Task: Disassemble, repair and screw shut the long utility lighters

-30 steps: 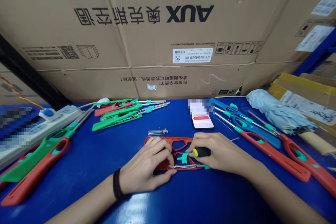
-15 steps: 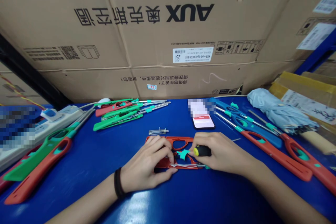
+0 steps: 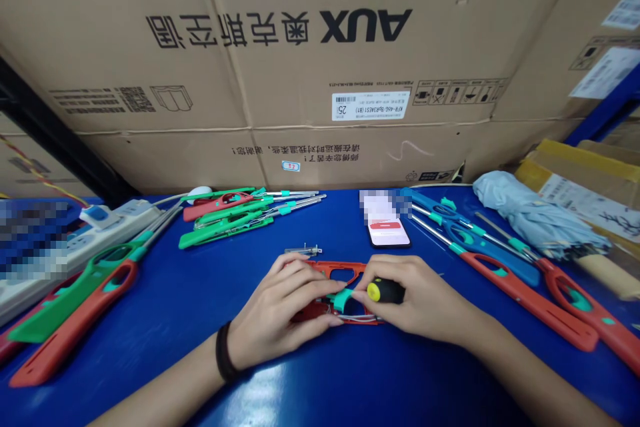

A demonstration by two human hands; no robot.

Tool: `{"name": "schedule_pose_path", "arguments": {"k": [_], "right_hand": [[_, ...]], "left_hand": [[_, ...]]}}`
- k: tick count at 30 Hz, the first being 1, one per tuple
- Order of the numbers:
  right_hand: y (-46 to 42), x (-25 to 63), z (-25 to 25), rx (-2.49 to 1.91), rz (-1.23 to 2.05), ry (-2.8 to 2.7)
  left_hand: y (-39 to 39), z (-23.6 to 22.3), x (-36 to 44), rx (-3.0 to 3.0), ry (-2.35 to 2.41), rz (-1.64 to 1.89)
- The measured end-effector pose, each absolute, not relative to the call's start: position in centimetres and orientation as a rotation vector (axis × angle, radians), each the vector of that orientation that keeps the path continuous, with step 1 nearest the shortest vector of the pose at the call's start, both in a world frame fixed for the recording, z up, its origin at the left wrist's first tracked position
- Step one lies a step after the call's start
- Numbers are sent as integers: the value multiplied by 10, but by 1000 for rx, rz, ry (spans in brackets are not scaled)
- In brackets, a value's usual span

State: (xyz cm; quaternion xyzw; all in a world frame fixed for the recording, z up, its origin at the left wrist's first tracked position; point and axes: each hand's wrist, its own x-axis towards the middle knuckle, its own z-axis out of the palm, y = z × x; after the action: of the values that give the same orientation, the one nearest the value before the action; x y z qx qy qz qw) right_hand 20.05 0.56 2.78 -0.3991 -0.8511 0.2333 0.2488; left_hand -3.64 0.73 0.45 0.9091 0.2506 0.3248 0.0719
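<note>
An open red plastic half-shell of a long utility lighter (image 3: 340,272) lies flat on the blue table (image 3: 235,373) under both hands. My left hand (image 3: 283,313) grips the shell from the near left, its fingers reaching a teal plastic piece (image 3: 342,300) in the shell. My right hand (image 3: 420,300) holds a screwdriver by its yellow-and-black handle (image 3: 386,291), close to the teal piece. The screwdriver's tip is hidden behind my fingers. A thin metal rod (image 3: 360,317) runs along the shell's near side. A small metal part (image 3: 303,251) lies just beyond the shell.
Assembled red-and-green lighters (image 3: 75,300) lie at left, with more (image 3: 240,217) at the back. Red and blue lighters (image 3: 500,260) lie at right, near a phone (image 3: 386,230) and a folded umbrella (image 3: 530,213). A power strip (image 3: 100,230) sits at left; a cardboard box (image 3: 320,67) walls the back.
My left hand has slid right across the shell, its fingers now up against the teal piece and covering more of the red shell. My right hand has stayed close to the teal piece.
</note>
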Motion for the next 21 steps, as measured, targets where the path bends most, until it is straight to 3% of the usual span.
{"name": "schedule_pose_path", "arguments": {"k": [12,21], "right_hand": [[6,198,23,-944,701,-2342],[4,202,20,-885,521,-2480]], "left_hand": [[9,-5,-36,2579,857,1052],[7,0,-32,2201,858,878]]}}
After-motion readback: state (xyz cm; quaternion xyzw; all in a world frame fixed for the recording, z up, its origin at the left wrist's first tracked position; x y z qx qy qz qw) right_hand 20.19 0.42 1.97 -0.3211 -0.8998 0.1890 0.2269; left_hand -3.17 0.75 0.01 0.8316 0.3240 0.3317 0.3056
